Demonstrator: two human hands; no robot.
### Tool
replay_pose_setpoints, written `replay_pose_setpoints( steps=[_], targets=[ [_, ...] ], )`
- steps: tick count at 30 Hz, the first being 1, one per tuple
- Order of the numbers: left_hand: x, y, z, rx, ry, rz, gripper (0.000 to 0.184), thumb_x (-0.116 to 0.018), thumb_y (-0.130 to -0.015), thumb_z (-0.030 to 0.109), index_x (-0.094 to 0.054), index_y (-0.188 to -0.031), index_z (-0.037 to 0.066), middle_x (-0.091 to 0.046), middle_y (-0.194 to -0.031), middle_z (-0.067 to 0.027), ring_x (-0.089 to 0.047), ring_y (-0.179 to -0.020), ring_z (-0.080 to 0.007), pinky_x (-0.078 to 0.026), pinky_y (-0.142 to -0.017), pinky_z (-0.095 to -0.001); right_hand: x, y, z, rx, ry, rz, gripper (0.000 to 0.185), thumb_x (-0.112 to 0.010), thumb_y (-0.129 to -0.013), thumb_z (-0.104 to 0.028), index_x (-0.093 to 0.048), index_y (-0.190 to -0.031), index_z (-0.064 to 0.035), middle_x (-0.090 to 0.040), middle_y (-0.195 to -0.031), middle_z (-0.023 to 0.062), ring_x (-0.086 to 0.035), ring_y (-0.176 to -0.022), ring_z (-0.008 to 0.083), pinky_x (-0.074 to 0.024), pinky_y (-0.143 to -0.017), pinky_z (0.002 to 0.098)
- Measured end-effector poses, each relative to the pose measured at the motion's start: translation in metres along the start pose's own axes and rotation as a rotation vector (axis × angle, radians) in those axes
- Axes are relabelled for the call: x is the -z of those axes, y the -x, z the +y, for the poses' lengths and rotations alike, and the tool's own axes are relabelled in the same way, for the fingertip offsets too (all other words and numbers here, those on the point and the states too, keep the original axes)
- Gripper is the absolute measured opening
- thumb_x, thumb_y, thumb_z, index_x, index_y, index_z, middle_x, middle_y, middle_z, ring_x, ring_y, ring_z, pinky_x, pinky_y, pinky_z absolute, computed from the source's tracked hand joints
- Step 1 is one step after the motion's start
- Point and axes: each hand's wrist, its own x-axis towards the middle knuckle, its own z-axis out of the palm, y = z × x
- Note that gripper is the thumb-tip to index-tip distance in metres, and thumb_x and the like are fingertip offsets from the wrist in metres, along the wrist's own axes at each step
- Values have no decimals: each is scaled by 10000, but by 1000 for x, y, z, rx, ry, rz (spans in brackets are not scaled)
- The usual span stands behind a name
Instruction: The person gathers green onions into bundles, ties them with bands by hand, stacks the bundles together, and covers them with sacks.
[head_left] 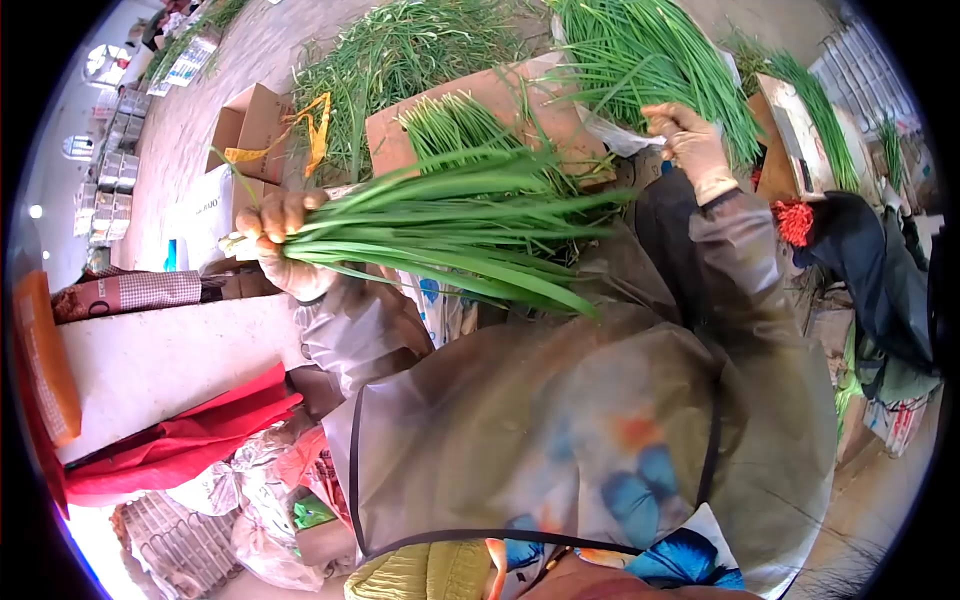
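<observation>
1. The left hand [285,245], gloved, grasps a bunch of long green leaves [430,228] by its pale cut ends, clenched firmly around it.
2. The bunch lies sideways in the air before the wearer's chest, its leaf tips spreading toward the right.
3. The right hand [697,158], also gloved, is raised well apart from the bunch, fingers bent toward the thumb. I cannot tell whether it pinches anything.
4. Near the right hand are white plastic [620,138] and a thick pile of long green leaves [655,70].
5. Beyond the bunch, a cardboard sheet [390,140] carries more cut stems [455,125]; a loose green heap [400,60] lies behind.
6. Writing: a white sack [208,212] beside the left hand bears dark print, its letters too small to read surely. A checked cloth [150,292] shows what looks like a round letter "O". A red-and-white packet [897,422] at far right has illegible markings.
7. The wearer has a translucent smock [520,420] over clothing with blue and orange patterns.
</observation>
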Motion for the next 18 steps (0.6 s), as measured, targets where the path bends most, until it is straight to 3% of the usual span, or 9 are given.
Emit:
replay_pose_setpoints(
  steps=[2,4,5,6,7,10,11,15,18],
  targets=[
    [-29,-6,-17,40,-166,-68,144,-638,-797,155,-508,-858,168,-468,-720,39,-432,-699,-118,-377,-796,-366,-19,13,-40,183,-183,52,156,-549,-868,-112,-595,-1008,-64,-616,-1031,29,-565,-803,72,-444,-578,183],
    [-51,-7,-56,11,-278,-14,191,-670,-763,140,-510,-864,115,-517,-689,-37,-480,-626,-164,-413,-609,-351,-59,26,-66,516,-272,-288,213,-561,-860,-129,-553,-1059,-56,-582,-1113,51,-557,-965,140,-465,-795,267],
    [-64,-6,-74,53,-246,11,197,-674,-757,120,-513,-866,88,-566,-734,-63,-534,-667,-199,-437,-650,-361,-84,46,-81,494,-140,-415,392,-612,-826,-250,-507,-1148,-53,-552,-1154,102,-528,-1041,201,-445,-858,312],
    [-58,3,-94,62,-187,68,202,-672,-753,86,-519,-882,57,-581,-747,-83,-554,-692,-216,-450,-691,-383,-102,47,-83,789,288,-388,654,-679,-732,-398,-452,-1216,-22,-521,-1165,172,-495,-1089,283,-394,-923,355],
    [-66,8,-109,52,-149,153,200,-659,-756,53,-526,-903,31,-573,-749,-94,-550,-696,-213,-455,-698,-371,-122,51,-78,842,325,-461,916,-720,-620,-512,-356,-1282,7,-478,-1183,224,-472,-1104,346,-348,-960,383],
    [-49,35,-125,196,-86,512,236,-653,-754,44,-531,-953,8,-565,-801,-97,-550,-754,-210,-462,-718,-321,-171,66,-21,515,-42,-536,1016,-763,-589,-455,-223,-1342,-37,-483,-1168,224,-492,-1081,331,-396,-904,358],
    [-33,50,-129,289,-78,603,249,-654,-755,53,-531,-966,6,-564,-802,-98,-549,-766,-212,-461,-728,-322,-170,76,-21,221,127,-575,946,-766,-600,-376,-252,-1335,-74,-546,-1062,215,-543,-991,344,-434,-838,355],
    [-5,76,-131,406,232,903,331,-596,-832,257,-505,-1038,14,-541,-923,-107,-533,-863,-233,-450,-799,-357,-170,74,24,-30,80,-762,681,-719,-610,-205,-433,-1203,-32,-595,-959,164,-589,-835,259,-455,-764,327],
    [44,75,-106,326,408,835,258,-462,-903,277,-524,-856,31,-461,-628,-13,-441,-594,-147,-401,-636,-297,-151,65,34,-59,-141,-852,578,-720,-632,-146,-488,-1141,-1,-600,-925,66,-551,-805,144,-454,-747,276]
  ],
)
